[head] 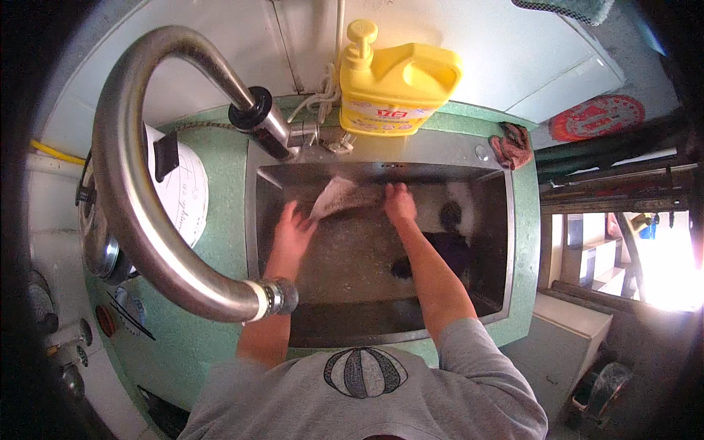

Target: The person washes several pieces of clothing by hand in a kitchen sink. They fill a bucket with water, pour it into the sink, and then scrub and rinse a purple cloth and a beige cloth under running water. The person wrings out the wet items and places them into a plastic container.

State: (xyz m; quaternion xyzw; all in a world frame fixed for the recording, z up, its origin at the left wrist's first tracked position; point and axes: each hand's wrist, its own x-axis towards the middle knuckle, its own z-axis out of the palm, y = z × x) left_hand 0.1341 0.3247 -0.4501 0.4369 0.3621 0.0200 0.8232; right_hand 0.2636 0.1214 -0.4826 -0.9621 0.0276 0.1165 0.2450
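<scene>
A wet, light brownish cloth [334, 197] is spread between my two hands inside the far part of the stainless steel sink [379, 333]. My right hand [400, 203] is closed on the cloth's right end, close to the back wall of the basin. At the left, my left hand [291, 234] has its fingertips on the lower left corner of the cloth and appears to pinch it; that hand is slightly blurred. The gooseneck faucet [110, 165] arches over the left side, and its spout end [275, 300] hides part of my left forearm.
A yellow pump jug of detergent [399, 88] stands behind the sink. A reddish rag [511, 146] lies at the back right corner of the green countertop [225, 192]. A white round appliance [190, 192] bearing writing stands left, with a dark stick-like item [132, 316] nearer me.
</scene>
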